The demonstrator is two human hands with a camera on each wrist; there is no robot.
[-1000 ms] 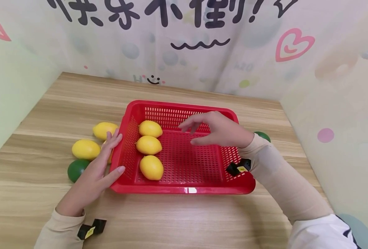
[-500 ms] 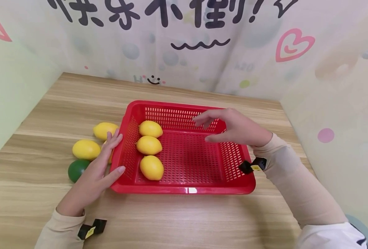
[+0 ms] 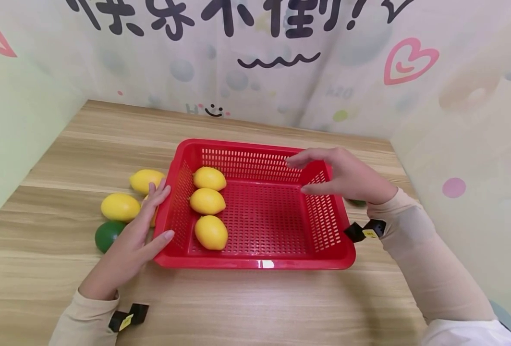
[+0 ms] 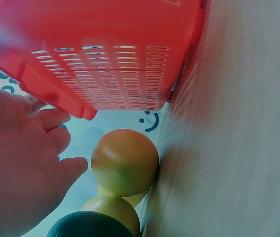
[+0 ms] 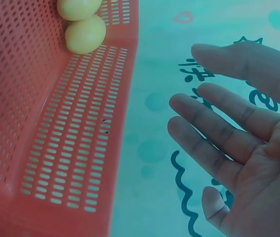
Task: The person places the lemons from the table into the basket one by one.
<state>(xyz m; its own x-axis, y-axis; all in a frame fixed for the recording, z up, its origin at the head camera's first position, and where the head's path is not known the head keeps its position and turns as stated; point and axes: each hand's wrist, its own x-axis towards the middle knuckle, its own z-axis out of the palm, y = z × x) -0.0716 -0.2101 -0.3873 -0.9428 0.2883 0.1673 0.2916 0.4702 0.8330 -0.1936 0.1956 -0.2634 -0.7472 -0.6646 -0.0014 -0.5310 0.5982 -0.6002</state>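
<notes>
A red plastic basket (image 3: 255, 264) with slotted walls stands on the wooden table. Along its left side lie three lemons in a column: a back lemon (image 3: 210, 178), a middle lemon (image 3: 207, 201) and a front lemon (image 3: 211, 232). My left hand (image 3: 130, 245) rests with extended fingers on the basket's left rim. Above the right end of the basket hovers my right hand (image 3: 346, 175), fingers spread and loosely bent, holding nothing. In the right wrist view, the right hand (image 5: 243, 138) shows a bare palm apart from the basket wall (image 5: 75, 133).
Left of the basket lie a yellow lemon (image 3: 120, 207), another lemon (image 3: 145, 181), a third one mostly behind the left hand, and a dark green fruit (image 3: 108, 236). Another green fruit (image 3: 357, 202) peeks out beneath the right hand. A printed cloth (image 3: 255, 86) hangs behind the table.
My right hand has moved rightward from over the middle of the basket to its right end, still holding nothing. The left hand, basket and lemons stay in place.
</notes>
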